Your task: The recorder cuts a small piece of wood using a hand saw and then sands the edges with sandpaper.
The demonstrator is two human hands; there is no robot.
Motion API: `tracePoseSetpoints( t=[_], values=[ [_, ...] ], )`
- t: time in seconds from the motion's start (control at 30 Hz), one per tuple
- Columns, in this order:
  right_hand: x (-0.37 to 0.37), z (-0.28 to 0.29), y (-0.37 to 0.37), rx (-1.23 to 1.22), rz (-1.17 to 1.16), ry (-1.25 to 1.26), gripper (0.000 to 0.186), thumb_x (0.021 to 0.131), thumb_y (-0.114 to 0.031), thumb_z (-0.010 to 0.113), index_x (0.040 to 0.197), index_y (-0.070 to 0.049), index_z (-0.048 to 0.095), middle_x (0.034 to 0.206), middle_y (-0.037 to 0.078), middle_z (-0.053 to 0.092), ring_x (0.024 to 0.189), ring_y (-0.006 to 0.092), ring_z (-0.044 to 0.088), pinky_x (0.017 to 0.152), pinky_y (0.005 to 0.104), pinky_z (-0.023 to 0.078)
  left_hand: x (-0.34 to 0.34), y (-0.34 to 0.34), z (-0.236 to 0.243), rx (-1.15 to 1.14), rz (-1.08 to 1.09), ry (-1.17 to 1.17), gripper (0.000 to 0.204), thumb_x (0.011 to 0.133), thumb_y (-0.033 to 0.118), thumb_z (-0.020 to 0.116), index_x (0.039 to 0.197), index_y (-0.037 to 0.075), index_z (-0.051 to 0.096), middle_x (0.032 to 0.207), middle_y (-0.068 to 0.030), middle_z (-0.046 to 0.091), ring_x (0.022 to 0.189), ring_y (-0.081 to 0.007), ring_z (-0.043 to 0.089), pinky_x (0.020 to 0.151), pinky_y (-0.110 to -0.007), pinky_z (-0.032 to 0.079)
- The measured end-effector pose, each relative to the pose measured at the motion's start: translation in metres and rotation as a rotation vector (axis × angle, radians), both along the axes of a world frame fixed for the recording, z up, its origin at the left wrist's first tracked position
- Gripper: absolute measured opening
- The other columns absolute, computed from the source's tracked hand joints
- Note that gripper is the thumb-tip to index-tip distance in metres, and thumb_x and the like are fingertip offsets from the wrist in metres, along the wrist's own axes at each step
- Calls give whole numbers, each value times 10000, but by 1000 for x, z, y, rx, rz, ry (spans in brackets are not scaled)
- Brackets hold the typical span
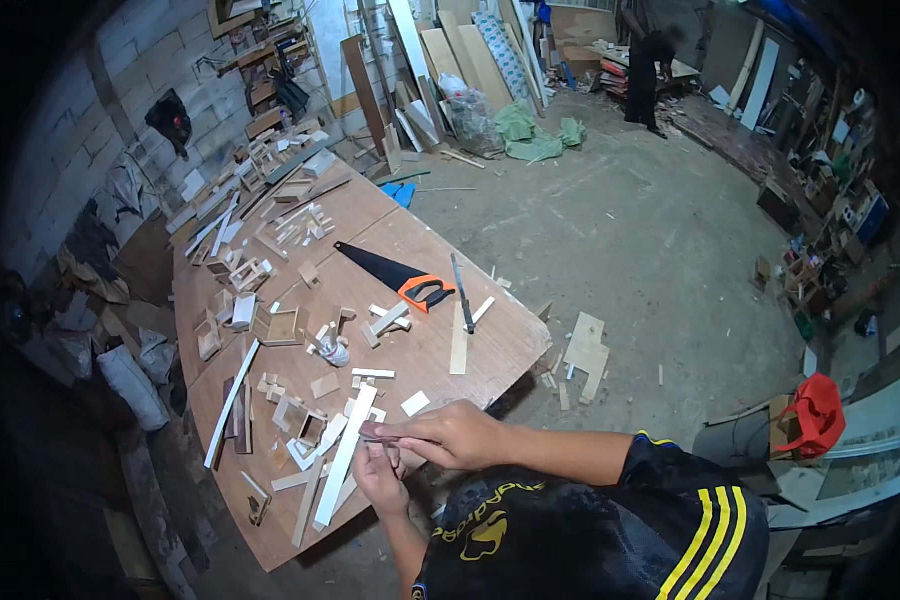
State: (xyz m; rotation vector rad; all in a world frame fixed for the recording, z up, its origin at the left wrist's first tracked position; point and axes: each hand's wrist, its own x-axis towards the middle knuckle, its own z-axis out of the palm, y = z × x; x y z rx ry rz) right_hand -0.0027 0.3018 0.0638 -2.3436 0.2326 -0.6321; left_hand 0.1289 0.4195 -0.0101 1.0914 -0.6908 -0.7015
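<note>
My left hand (380, 480) and my right hand (458, 435) meet over the near edge of the wooden workbench (490, 375). Both have their fingers closed, pinching around a small thing between them. A little reddish-brown edge shows at the fingertips, but the thing is mostly covered and too small to name. Just left of the hands lies a long white strip (346, 455) on the bench. A small white rectangular piece (415, 403) rests beyond my right hand. Small wooden boxes and offcuts, including an open box (312, 430), are crowded left of the strip.
A handsaw (390, 275) with an orange and black handle lies mid-bench, beside a slim dark tool (463, 295) on a light wood strip (458, 350). A small bottle (334, 352) stands among wooden pieces. Boards lean on the far wall; another person (653, 75) stands back right.
</note>
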Motion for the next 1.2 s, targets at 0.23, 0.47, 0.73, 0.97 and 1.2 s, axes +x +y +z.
tracePoseSetpoints(
  t=[0.23,0.47,0.73,0.97,1.2],
  values=[
    [-51,-15,-5,87,-85,-200,311,893,-194,567,1195,-151,627,837,141,673,701,317,650,599,388,512,-54,-20,11,65,-32,-132,326,987,360,473,1036,41,518,647,42,427,512,-26,359,433,-181,276],
    [-121,-7,-7,180,-60,-93,314,902,-107,544,1205,-61,611,1111,152,652,927,280,673,789,328,533,-122,-23,2,141,-116,-37,259,991,267,483,1029,17,540,719,43,481,576,-10,385,482,-176,295],
    [-233,-63,-16,784,-213,-212,314,974,-94,451,1238,44,551,1222,140,611,1115,177,574,950,283,433,-167,21,-22,203,45,5,287,994,318,457,972,39,520,627,17,409,497,-47,347,441,-206,283],
    [-278,-82,5,864,-93,-163,332,979,-89,436,1265,62,509,1261,147,584,1166,172,536,1005,293,387,-201,59,-45,406,181,91,408,990,339,412,717,52,507,555,15,400,491,-64,372,446,-213,291],
    [-288,-73,17,855,-81,-94,322,971,-107,462,1250,31,542,1233,128,604,1135,165,554,967,282,413,-215,31,-32,331,33,-55,382,940,338,433,669,72,469,560,3,399,467,-95,344,449,-244,262]
  ],
)
